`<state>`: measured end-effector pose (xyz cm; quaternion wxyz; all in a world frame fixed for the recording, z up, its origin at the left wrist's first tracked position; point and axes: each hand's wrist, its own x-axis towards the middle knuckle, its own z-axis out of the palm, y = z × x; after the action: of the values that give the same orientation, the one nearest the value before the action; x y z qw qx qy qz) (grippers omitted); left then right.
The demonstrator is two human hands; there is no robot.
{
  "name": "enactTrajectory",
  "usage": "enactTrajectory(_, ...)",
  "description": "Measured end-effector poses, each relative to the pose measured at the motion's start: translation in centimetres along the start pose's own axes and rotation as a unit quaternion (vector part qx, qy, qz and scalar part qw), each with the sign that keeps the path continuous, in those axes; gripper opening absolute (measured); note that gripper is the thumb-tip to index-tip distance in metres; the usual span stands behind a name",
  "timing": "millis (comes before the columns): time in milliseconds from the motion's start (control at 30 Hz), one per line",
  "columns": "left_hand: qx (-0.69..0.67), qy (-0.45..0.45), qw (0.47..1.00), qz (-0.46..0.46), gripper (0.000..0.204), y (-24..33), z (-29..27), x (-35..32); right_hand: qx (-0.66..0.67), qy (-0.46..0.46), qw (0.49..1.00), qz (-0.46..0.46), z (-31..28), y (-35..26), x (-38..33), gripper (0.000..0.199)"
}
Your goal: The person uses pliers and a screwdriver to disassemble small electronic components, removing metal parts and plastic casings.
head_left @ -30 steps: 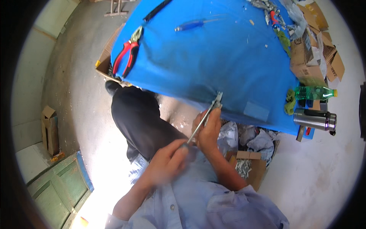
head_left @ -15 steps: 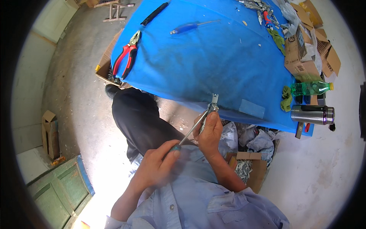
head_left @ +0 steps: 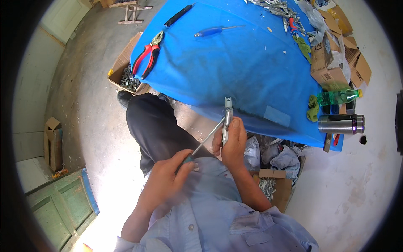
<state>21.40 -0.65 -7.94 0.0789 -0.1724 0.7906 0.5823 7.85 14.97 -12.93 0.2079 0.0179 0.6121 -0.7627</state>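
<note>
My left hand (head_left: 164,174) is closed around the dark green handle of a screwdriver (head_left: 208,138). Its thin steel shaft slants up to the right, and the tip meets the side of a narrow silvery metal fitting (head_left: 228,113), perhaps a hinge. My right hand (head_left: 235,147) grips that fitting by its lower part, thumb on the right side, and the fitting points upward near the table's front edge. Part of it is hidden by the fingers. Both hands are above my lap, in front of the blue-covered table (head_left: 201,69).
On the table lie red-black pliers (head_left: 147,56), a blue screwdriver (head_left: 210,31), a black-handled tool (head_left: 178,16) and piled metal parts (head_left: 275,8). A steel flask (head_left: 341,124), green bottle (head_left: 338,97) and cardboard box (head_left: 329,69) stand right. A box of parts (head_left: 130,80) sits left, below the table.
The metal fitting has turned more upright and shifted a little left with my right hand. My left hand and the screwdriver have moved slightly left and up. The whole view has shifted slightly.
</note>
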Motion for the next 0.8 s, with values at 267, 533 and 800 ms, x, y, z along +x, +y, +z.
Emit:
enactTrajectory(267,0.001,0.008,1.000,-0.028,0.037,0.5,2.5,-1.4,-0.084,0.095,0.989,-0.079,-0.1,2.1,0.6,0.027)
enactTrajectory(533,0.042,0.039,0.998,0.024,0.039,0.1,2.7,-2.0,-0.199,0.108,0.958,-0.175,0.0,2.7,0.3,0.035)
enactTrajectory(800,0.130,0.036,0.990,0.043,0.040,0.3,3.0,-2.2,-0.159,0.114,0.962,-0.191,1.0,2.0,0.4,0.022)
